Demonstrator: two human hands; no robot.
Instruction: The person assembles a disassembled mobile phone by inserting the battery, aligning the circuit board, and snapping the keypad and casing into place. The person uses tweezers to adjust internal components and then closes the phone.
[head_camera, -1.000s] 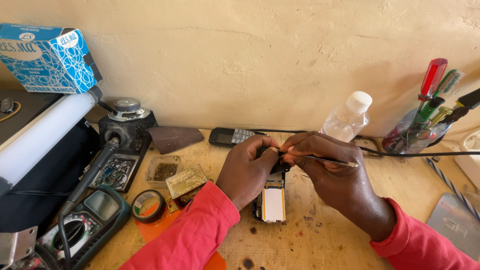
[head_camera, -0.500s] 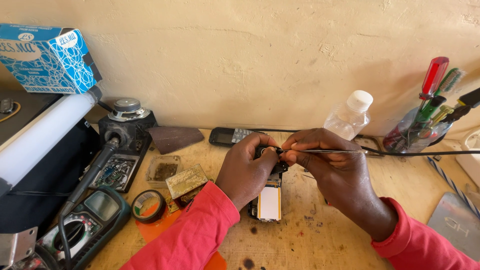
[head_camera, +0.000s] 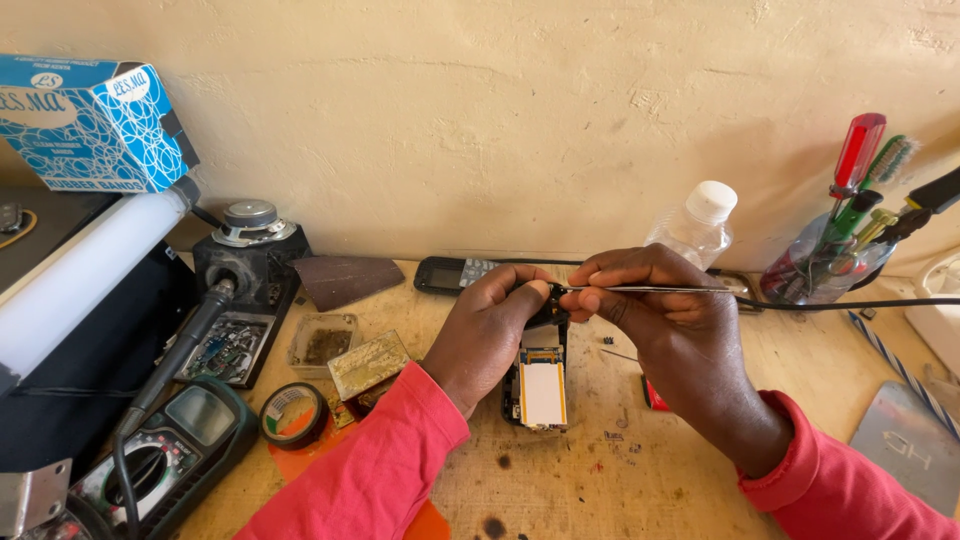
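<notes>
You are steadying an opened phone (head_camera: 541, 385) at the middle of the wooden bench (head_camera: 600, 490) with your left hand (head_camera: 490, 335) gripping its far end, while your right hand (head_camera: 665, 320) is pinching thin tweezers (head_camera: 650, 289) at that same end. The phone is lying uncovered, its casing not yet refitted.

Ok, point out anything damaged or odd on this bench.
The small phone under the left hand lies opened, its white inner panel bared. The right hand holds tweezers to its top. Burn marks spot the wooden bench.
</notes>
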